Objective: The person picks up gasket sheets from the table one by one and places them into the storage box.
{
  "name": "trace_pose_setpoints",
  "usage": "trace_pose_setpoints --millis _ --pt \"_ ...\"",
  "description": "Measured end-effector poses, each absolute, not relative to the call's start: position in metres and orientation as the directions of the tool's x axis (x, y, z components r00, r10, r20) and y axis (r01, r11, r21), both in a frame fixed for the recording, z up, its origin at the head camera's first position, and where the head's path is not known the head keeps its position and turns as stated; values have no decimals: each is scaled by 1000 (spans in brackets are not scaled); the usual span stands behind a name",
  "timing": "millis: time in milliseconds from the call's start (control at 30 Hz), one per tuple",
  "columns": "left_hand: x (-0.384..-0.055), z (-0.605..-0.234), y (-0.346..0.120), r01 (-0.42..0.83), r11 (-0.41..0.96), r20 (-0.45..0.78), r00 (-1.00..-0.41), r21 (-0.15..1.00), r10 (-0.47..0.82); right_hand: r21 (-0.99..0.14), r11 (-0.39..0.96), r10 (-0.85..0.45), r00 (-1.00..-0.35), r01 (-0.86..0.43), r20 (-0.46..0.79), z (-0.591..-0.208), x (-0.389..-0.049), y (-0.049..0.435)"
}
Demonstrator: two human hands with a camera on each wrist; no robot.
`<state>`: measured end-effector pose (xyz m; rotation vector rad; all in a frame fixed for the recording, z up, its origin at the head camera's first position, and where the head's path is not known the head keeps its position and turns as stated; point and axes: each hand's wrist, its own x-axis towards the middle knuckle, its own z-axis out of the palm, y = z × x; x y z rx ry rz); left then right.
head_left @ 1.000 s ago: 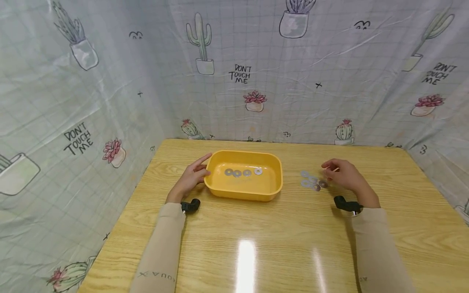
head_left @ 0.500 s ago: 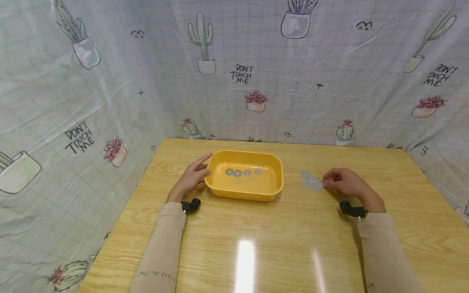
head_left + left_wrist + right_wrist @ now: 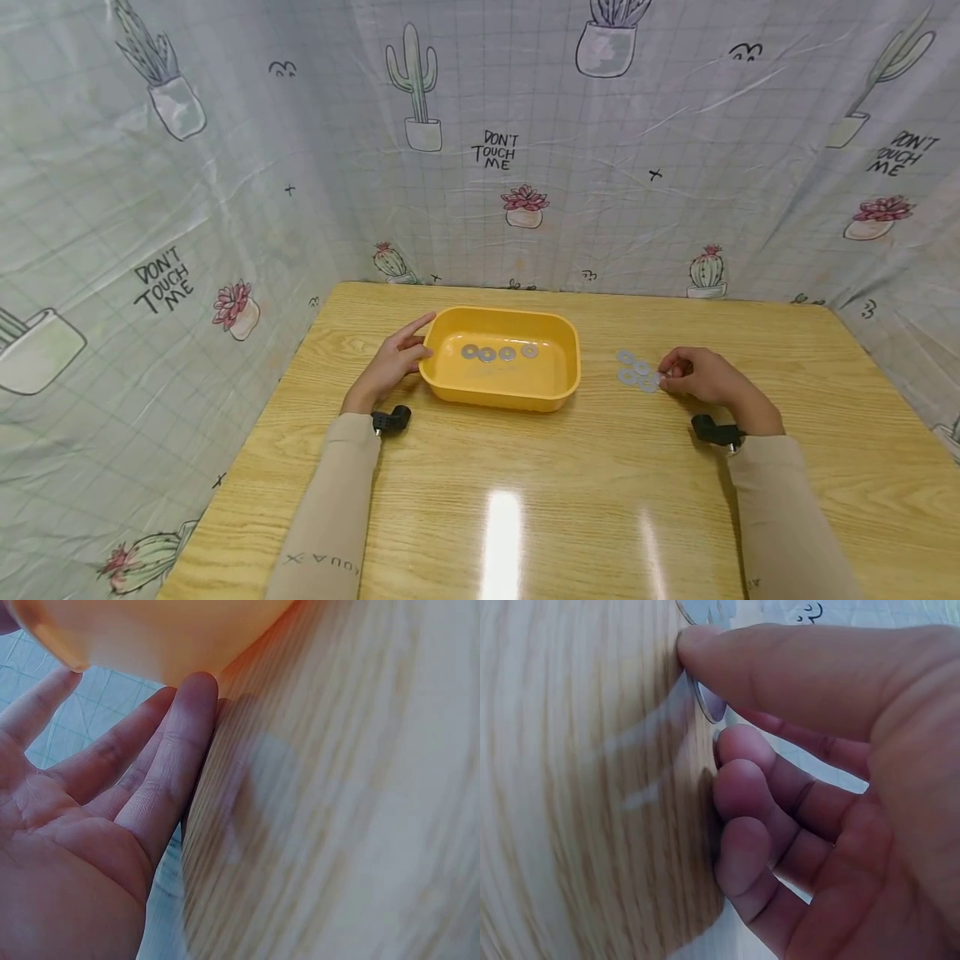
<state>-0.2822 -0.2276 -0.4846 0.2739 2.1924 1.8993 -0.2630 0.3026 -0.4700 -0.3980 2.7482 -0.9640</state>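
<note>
A yellow plastic tray (image 3: 498,402) stands on the table with several flat metal washers (image 3: 507,354) lying in it. My left hand (image 3: 392,363) rests against the tray's left end, its straight fingertips touching the wall, as the left wrist view also shows (image 3: 112,772). To the right of the tray lies a loose group of washers (image 3: 628,377) on the wood. At that group's right edge my right hand (image 3: 701,377) has thumb and forefinger on one washer (image 3: 711,701), pinching it at table height. The other fingers of that hand are curled, tips at the tabletop.
The wooden table (image 3: 570,483) extends in front of the tray and to both sides. A patterned cloth (image 3: 600,167) with cacti hangs behind it and along the left. A small black camera sits on each wrist.
My right hand has come down toward the near side and closed its fingertips on the rightmost washer. The left hand and the tray have stayed in place.
</note>
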Motion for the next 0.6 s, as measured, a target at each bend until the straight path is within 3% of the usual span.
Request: trace_pose_setpoints --millis 600 --pt "-286 -487 -228 -7 138 -47 -956 990 288 -636 749 -339 -932 -185 -128 -471 -265 297"
